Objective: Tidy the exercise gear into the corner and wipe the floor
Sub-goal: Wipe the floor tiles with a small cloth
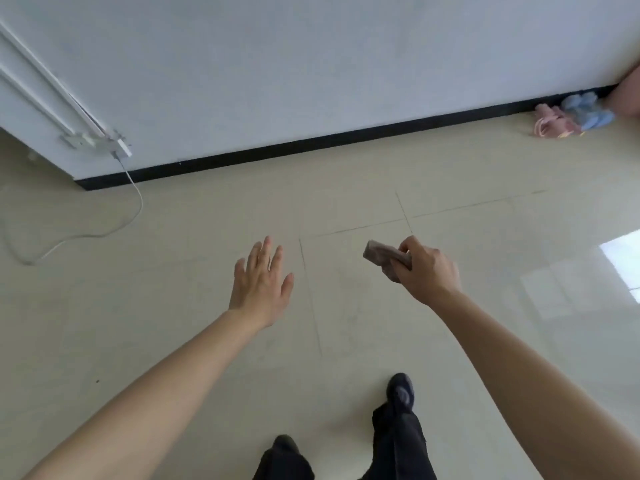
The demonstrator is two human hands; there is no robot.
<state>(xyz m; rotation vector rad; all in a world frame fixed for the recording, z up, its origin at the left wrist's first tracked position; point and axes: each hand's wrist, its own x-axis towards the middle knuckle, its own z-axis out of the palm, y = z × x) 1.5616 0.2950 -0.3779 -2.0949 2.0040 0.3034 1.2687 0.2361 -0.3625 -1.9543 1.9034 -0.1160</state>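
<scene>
My right hand (427,271) is closed around a folded pinkish-brown cloth (379,256), held above the beige tiled floor (207,306). Out to its left, my left hand (261,284) hovers palm down with fingers spread and holds nothing. Far off at the upper right, pink gear (554,124) and blue gear (588,112) lie in a heap against the black skirting by the wall corner. A pink rounded object (632,93) is cut off by the frame edge beside them.
A white wall (311,64) with black skirting (311,143) runs across the back. A white cable (131,202) trails from a wall fitting (95,140) onto the floor at left. My dark shoes and trousers (398,410) stand at the bottom.
</scene>
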